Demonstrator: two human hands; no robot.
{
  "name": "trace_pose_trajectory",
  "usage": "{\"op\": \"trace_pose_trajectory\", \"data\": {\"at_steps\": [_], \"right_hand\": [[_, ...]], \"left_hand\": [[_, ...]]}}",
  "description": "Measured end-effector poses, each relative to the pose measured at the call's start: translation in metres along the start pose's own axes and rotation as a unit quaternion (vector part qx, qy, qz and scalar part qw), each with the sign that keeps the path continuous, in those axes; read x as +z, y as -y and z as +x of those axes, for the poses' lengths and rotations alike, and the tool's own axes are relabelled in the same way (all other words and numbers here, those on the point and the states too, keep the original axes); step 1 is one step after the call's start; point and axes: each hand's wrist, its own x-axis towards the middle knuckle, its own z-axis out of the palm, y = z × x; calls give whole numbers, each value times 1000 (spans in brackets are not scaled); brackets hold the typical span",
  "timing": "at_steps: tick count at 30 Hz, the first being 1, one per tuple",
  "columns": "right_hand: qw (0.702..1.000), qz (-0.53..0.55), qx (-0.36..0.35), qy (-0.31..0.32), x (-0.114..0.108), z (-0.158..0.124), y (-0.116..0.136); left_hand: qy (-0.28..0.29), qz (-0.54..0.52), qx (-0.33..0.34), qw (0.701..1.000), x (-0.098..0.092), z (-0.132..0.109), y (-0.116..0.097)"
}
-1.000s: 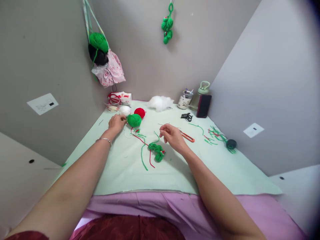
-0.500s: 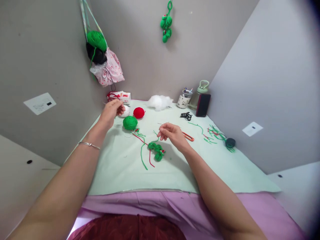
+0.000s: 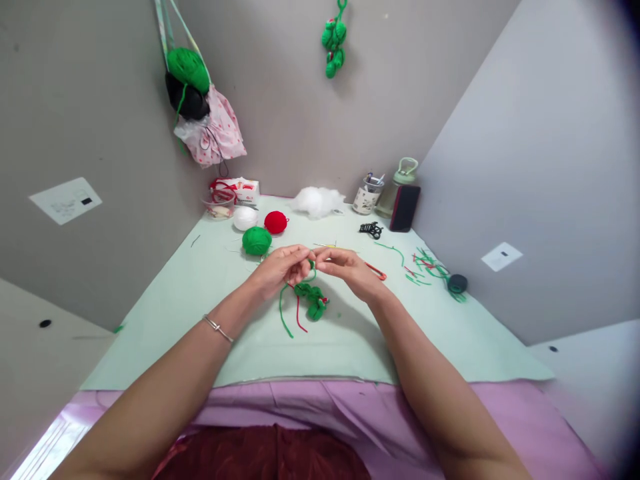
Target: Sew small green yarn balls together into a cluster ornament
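Observation:
My left hand (image 3: 286, 268) and my right hand (image 3: 345, 270) meet fingertip to fingertip above the middle of the table. The fingers of both are pinched together, and what lies between them is too small to make out. A bit of green yarn (image 3: 313, 270) shows just under the fingertips. Below them on the cloth lies a green crocheted piece (image 3: 315, 303) with small red and white parts. A loose green strand (image 3: 283, 317) and a red strand (image 3: 299, 313) trail beside it.
Green (image 3: 257, 241), red (image 3: 276, 222) and white (image 3: 245, 218) yarn balls sit at the back left, near white stuffing (image 3: 317, 202). Black scissors (image 3: 371, 230), an orange tool (image 3: 376, 271), a phone (image 3: 405, 208), yarn scraps (image 3: 425, 263) and black tape (image 3: 457, 284) lie right.
My left hand has come from the yarn balls at the back left to my right hand, its fingertips now touching the right ones. My right hand has barely moved. The view has shifted slightly.

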Motion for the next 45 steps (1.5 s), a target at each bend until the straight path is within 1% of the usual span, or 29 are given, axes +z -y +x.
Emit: {"op": "trace_pose_trajectory", "data": {"at_steps": [1,3,7,9,12,15,16,17,19,21,22,24,26,28,30,33,35,38,41,43,45], "right_hand": [[1000,-3,7,20,1,0,0],[999,-17,22,30,1,0,-2],[997,-65,27,-29,-3,1,-6],[996,-75,22,-40,-4,1,-8],[995,-86,31,-35,-4,2,-7],[993,-102,43,-34,0,2,-5],[993,-107,42,-32,2,2,-5],[993,-111,37,-29,3,2,-4],[992,-120,13,-35,4,2,-4],[988,-133,-24,-70,3,3,-3],[985,-138,-39,-101,2,3,-3],[977,-121,-48,-170,-1,3,-2],[973,-65,-38,-217,-2,4,-1],[974,-2,-25,-225,-1,4,0],[976,36,-14,-215,3,4,1],[979,44,-9,-200,14,4,1],[977,6,-24,-210,19,4,1],[970,-90,-35,-222,23,4,-1],[967,-171,-17,-186,23,2,-3],[960,-227,-17,-163,23,1,-3],[948,-273,-28,-160,23,-1,0]], "left_hand": [[-1,-7,0,1000,-2,-1,0],[6,-20,-4,1000,-7,-4,0],[28,-46,-14,998,-15,-10,-4],[28,-56,-15,998,-17,-11,-5],[0,-68,3,998,-19,-10,-5],[-51,-89,46,994,-20,-8,-3],[-59,-100,56,992,-19,-8,-3],[-57,-112,61,990,-19,-8,-4],[-35,-137,56,988,-17,-9,-5],[-23,-149,52,987,-14,-10,-6],[-31,-146,57,987,-13,-10,-5],[-66,-114,70,989,-11,-9,-2],[-108,-40,77,990,-8,-8,3],[-138,56,85,985,-5,-7,10],[-153,136,99,974,-1,-8,17],[-156,198,134,958,4,-11,25],[-152,229,158,948,6,-13,28],[-156,262,174,936,7,-14,28],[-159,268,179,933,6,-14,27],[-157,271,176,933,6,-14,27],[-157,282,171,931,5,-14,28]]}}
